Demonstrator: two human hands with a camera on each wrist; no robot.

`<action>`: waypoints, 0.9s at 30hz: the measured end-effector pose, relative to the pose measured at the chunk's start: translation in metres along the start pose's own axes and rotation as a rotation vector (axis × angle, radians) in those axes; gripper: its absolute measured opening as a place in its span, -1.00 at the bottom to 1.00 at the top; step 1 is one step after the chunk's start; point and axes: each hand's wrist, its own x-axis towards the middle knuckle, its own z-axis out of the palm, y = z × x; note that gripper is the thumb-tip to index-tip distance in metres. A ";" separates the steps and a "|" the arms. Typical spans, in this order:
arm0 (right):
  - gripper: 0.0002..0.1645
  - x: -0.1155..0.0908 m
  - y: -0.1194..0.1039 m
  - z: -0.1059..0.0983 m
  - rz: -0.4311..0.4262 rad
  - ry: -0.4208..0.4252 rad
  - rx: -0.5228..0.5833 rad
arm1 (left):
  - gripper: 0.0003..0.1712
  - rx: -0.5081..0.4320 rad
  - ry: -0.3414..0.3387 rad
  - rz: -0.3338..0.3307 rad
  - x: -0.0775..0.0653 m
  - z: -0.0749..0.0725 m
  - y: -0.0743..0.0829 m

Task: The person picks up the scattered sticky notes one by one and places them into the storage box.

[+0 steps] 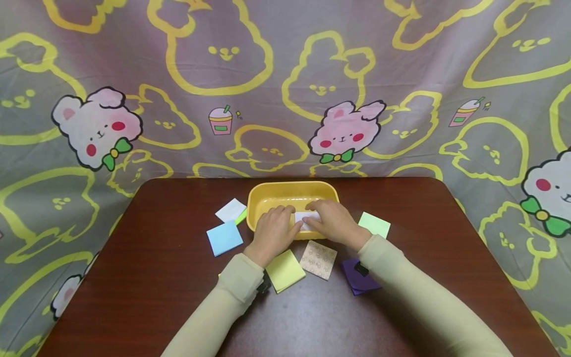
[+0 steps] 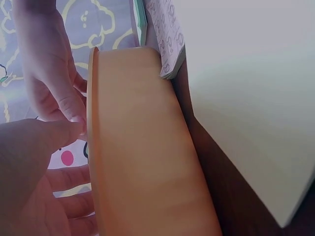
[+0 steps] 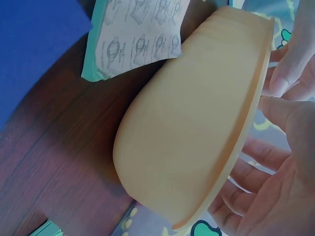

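A small white paper square (image 1: 305, 217) is held over the yellow plastic tray (image 1: 292, 186). My left hand (image 1: 274, 229) pinches its left edge, thumb toward me and fingers reaching into the tray. From the other side my right hand (image 1: 333, 220) grips it, its thumb lying across the front. Both thumbs come close together at the rim in the wrist views, where the tray wall (image 2: 142, 137) hides the paper. Just in front of the tray lie a yellow sticky-note pad (image 1: 285, 270) and a patterned beige pad (image 1: 318, 260).
Left of the tray lie a blue pad (image 1: 224, 239), a white pad (image 1: 230, 210) and a bright green strip (image 1: 241, 217). On the right are a pale green pad (image 1: 374, 224) and a purple pad (image 1: 360, 278). A patterned curtain (image 1: 267, 109) hangs behind the brown table (image 1: 178, 208).
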 end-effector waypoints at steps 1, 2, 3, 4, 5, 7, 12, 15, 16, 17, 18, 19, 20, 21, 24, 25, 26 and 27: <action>-0.55 0.000 0.000 0.000 -0.005 0.001 -0.003 | -0.49 -0.001 -0.005 -0.002 0.000 0.000 0.000; -0.55 -0.001 -0.001 0.000 -0.008 0.001 -0.005 | -0.49 -0.003 -0.010 -0.005 0.000 0.000 -0.001; -0.55 -0.001 -0.001 0.001 -0.008 0.001 -0.007 | -0.49 -0.003 -0.013 -0.007 0.000 0.000 -0.001; -0.55 -0.001 -0.002 0.001 -0.009 0.000 -0.011 | -0.48 -0.003 -0.016 -0.010 -0.001 0.000 -0.001; -0.55 -0.001 -0.002 0.001 -0.006 -0.002 -0.013 | -0.48 -0.006 -0.014 -0.011 -0.001 0.001 -0.001; -0.55 -0.002 -0.003 0.001 -0.004 -0.003 -0.012 | -0.48 -0.004 -0.011 -0.013 -0.001 0.001 -0.002; -0.54 -0.002 -0.006 0.000 0.012 -0.024 -0.002 | -0.47 -0.004 -0.014 -0.025 -0.003 0.002 -0.006; -0.53 -0.003 -0.007 0.000 0.017 -0.033 -0.001 | -0.47 -0.008 -0.013 -0.035 -0.003 0.000 -0.007; -0.53 -0.003 -0.007 0.000 0.019 -0.032 -0.002 | -0.47 -0.007 -0.010 -0.036 -0.004 0.000 -0.007; -0.53 -0.003 -0.007 0.000 0.020 -0.030 -0.003 | -0.47 -0.009 -0.007 -0.036 -0.004 -0.001 -0.007; -0.53 -0.004 -0.007 0.000 0.021 -0.028 -0.002 | -0.47 -0.009 -0.005 -0.036 -0.004 -0.001 -0.007; -0.53 -0.004 -0.007 0.000 0.022 -0.026 -0.001 | -0.47 -0.008 -0.002 -0.035 -0.005 -0.002 -0.007; -0.53 -0.004 -0.007 0.000 0.023 -0.023 -0.001 | -0.47 -0.007 0.000 -0.034 -0.005 -0.002 -0.007; -0.53 -0.004 -0.008 0.000 0.023 -0.021 -0.001 | -0.47 -0.007 -0.001 -0.033 -0.005 -0.003 -0.007; -0.53 -0.004 -0.009 0.000 0.025 -0.015 -0.001 | -0.48 -0.003 0.000 -0.031 -0.006 -0.004 -0.008; -0.53 -0.004 -0.009 0.000 0.026 -0.014 -0.004 | -0.48 -0.003 0.001 -0.029 -0.006 -0.004 -0.008; -0.52 -0.004 -0.009 0.000 0.027 -0.013 -0.006 | -0.48 -0.002 0.002 -0.029 -0.006 -0.005 -0.009; -0.52 -0.005 -0.009 0.000 0.026 -0.011 -0.007 | -0.48 -0.001 0.003 -0.028 -0.006 -0.005 -0.009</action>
